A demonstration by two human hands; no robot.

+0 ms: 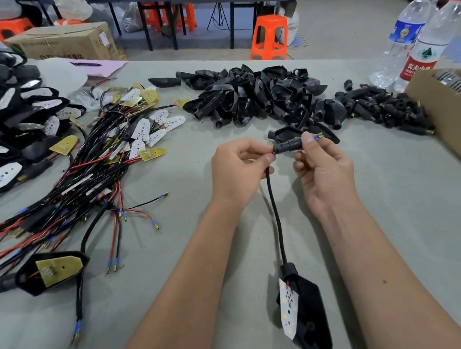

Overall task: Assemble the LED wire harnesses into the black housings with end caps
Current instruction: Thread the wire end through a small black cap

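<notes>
- The left hand (238,166) pinches the black sleeved cable (275,207) between thumb and forefinger just behind the end cap (287,146), which looks like a way to keep the wire taut and straight.
- The right hand (320,172) pinches the cap's far end, thumb and fingertips curled round it; small blue-sleeved terminals (318,137) poke out past the fingers, so I judge the wires are already threaded through.
- The cable hangs down from the hands to a black housing (313,319) lying on the grey table (389,219) between the forearms, its white LED board (289,308) tilted half out of the shell.
- Loose housings (260,98) and caps (386,111) are heaped just beyond the hands, unused harnesses (97,160) to the left, all within reach.
</notes>
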